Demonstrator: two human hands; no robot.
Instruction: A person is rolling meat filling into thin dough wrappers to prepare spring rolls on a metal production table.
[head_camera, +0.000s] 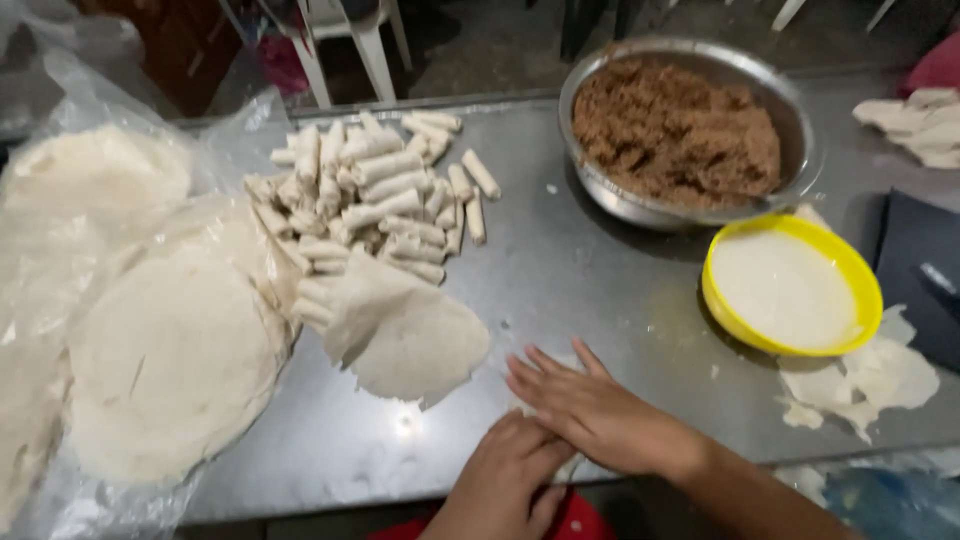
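Note:
My left hand and my right hand lie side by side at the near edge of the steel table. Both press down on a thin white wrapper roll, which is almost entirely hidden under them. The right hand's fingers are stretched flat and point left; the left hand is curled over the roll's near side. A loose folded wrapper lies just left of the hands. Behind it sits a pile of finished pale rolls.
A steel bowl of brown filling stands at the back right. Beside it is a yellow bowl of white liquid, with torn wrapper scraps in front. Round wrappers are stacked on clear plastic at left. White chair legs stand behind the table.

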